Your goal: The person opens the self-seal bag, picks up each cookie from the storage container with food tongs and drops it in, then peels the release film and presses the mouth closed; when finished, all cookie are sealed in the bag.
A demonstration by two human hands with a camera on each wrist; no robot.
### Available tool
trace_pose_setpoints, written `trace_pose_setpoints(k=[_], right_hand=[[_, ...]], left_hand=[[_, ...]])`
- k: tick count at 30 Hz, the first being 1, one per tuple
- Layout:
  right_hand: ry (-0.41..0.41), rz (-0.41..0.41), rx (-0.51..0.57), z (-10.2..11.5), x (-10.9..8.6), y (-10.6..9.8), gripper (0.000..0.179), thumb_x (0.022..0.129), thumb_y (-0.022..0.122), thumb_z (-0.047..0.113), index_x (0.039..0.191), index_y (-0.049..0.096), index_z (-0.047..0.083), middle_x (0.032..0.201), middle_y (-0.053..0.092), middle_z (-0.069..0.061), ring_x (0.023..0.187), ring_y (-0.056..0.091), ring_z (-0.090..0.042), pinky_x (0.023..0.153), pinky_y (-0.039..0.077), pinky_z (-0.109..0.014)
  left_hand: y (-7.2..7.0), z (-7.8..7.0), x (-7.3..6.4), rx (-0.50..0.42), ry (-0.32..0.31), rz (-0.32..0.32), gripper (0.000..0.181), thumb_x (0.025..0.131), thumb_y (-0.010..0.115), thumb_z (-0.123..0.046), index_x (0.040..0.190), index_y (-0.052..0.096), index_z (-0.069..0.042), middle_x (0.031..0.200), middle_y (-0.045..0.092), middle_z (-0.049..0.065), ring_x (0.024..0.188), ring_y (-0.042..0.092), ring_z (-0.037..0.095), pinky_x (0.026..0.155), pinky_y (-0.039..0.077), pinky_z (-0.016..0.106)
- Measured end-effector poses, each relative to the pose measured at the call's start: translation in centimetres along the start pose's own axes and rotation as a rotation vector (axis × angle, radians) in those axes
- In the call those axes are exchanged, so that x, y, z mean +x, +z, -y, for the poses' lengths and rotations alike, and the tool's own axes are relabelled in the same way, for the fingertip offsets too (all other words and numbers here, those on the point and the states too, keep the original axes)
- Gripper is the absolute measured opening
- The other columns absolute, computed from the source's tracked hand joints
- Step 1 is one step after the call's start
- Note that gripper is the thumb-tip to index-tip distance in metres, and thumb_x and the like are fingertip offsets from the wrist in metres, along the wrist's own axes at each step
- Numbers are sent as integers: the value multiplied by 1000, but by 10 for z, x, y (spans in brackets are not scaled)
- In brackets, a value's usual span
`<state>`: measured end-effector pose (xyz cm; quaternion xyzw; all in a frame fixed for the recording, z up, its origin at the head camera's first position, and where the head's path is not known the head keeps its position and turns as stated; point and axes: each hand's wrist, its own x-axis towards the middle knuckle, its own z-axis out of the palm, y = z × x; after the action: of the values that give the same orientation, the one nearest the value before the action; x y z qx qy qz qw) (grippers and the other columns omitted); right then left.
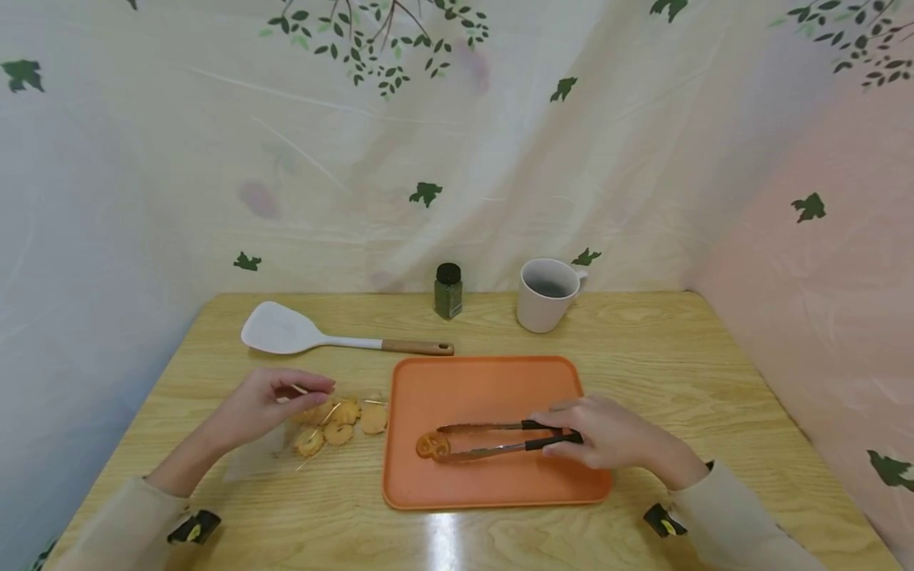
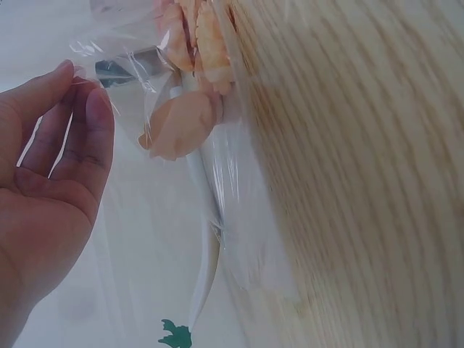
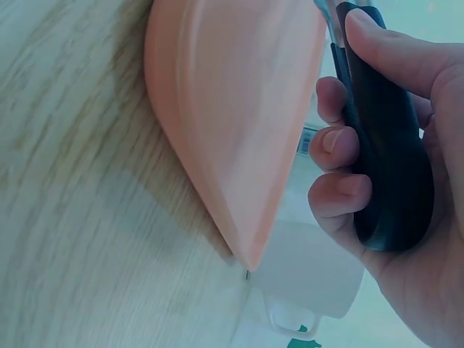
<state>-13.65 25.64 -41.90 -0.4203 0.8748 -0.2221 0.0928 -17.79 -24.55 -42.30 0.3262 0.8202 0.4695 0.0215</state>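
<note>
My left hand (image 1: 260,408) pinches the edge of a clear plastic bag (image 2: 239,196) between thumb and fingertips. Inside the bag lie several golden cookies (image 1: 339,433), left of an orange tray (image 1: 500,381). With curled fingers my right hand (image 1: 600,432) grips the black handles of metal tongs (image 1: 493,450) above the tray. The tongs' arms stand spread, their tips at a round pretzel-shaped cookie (image 1: 432,446) over the tray's left part. Whether the tips squeeze that cookie cannot be told. In the right wrist view the fingers wrap round the black handle (image 3: 391,145).
A white spatula (image 1: 282,328) with a wooden handle lies behind the bag. Farther back stand a small dark-capped spice jar (image 1: 448,293) and a pale mug (image 1: 544,305). A patterned cloth (image 1: 357,182) hangs behind the wooden table (image 1: 678,341).
</note>
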Motion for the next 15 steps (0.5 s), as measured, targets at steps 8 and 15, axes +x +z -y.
trace_pose_setpoints(k=[8,15], right_hand=[[-15,-25,-33,-2,-1,3,45,99,68,34,134,66,6,93,65,9,54,35,6,48,33,-14],[-13,-5,-55,-2,10,8,50,99,67,40,138,63,8,92,62,12,56,37,5,51,34,-16]], left_hand=[[0,0,0,-2,-17,4,23,90,70,10,113,73,6,105,74,19,91,71,6,70,60,26],[0,-1,1,14,-19,1,23,91,70,8,114,73,5,106,75,14,92,71,7,71,59,27]])
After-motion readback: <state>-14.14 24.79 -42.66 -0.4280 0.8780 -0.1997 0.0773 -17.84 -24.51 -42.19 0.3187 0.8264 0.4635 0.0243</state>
